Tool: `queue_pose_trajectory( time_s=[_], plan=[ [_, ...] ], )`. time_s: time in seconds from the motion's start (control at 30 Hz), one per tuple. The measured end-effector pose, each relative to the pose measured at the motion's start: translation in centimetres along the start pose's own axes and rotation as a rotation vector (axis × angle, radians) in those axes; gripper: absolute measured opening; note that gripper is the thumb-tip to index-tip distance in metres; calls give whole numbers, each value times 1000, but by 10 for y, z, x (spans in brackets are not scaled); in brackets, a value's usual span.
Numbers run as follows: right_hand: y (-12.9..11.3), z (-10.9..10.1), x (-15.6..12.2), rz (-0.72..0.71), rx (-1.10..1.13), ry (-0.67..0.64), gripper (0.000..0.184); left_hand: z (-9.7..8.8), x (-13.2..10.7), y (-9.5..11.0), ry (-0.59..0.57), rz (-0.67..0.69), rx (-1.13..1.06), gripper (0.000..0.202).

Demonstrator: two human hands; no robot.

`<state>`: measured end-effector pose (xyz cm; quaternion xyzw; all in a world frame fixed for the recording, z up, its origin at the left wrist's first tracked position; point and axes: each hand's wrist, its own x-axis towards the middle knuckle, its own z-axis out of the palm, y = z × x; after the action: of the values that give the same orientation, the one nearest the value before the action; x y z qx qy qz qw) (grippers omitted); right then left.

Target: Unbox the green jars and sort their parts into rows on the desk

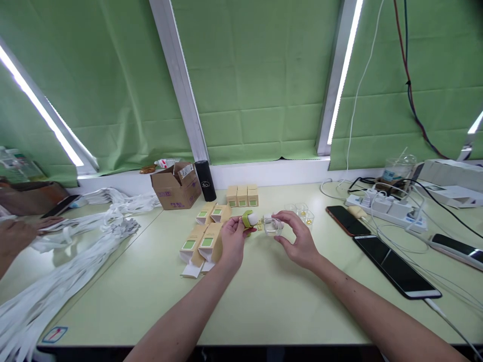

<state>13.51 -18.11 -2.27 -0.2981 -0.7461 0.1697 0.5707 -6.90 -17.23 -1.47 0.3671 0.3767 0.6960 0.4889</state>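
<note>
On the pale table stands a cardboard box, its purple print illegible. A co-worker's hand is cut off at left. Mid-table, the right hand grasps a clear container; beside green-labelled cartons (wording too small), the left hand pinches a partly covered green-and-white piece.

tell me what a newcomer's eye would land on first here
The green curtains filling the background likely catch the eye first. In the middle, the left hand holds a green-and-white piece, the right hand a clear container. White strips sprawl at left.
</note>
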Motion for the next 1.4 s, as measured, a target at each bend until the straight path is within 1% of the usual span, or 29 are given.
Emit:
queue_pose_trajectory(
  time_s=[0.13,0.2,0.27,0.37,0.47,0.57,0.6,0.67,0.73,0.8,0.9,1.1,1.4],
  plan=[
    [5,1,0,30,97,25,39,0,1,-2,-5,-14,-6,39],
    [8,-1,3,44,162,58,29,-1,1,-2,-8,-17,-5,38],
    [10,-6,8,64,177,109,18,-2,1,-3,-12,-18,1,37],
    [16,-22,18,106,59,194,16,-2,0,-3,-16,-18,14,35],
    [27,-39,25,104,-163,242,15,-2,-2,-3,-21,-15,20,35],
    [42,-49,25,95,-469,209,12,-1,-2,-3,-21,-19,27,35],
    [47,-51,24,95,-551,178,12,-1,-3,-3,-20,-20,29,35],
    [56,-52,21,96,-676,92,16,-1,-3,-3,-14,-23,31,34],
    [62,-51,17,103,-748,17,18,-1,-2,-3,-11,-25,36,33],
    [68,-50,14,117,-780,-24,18,-1,-2,-2,-12,-24,43,33],
    [76,-50,10,149,-801,-49,19,0,-2,-2,-14,-23,47,34],
    [93,-53,6,184,-832,-42,18,1,-3,0,-16,-25,38,34],
    [98,-52,4,187,-861,-42,19,0,-2,-2,-11,-25,30,35]
  ],
)
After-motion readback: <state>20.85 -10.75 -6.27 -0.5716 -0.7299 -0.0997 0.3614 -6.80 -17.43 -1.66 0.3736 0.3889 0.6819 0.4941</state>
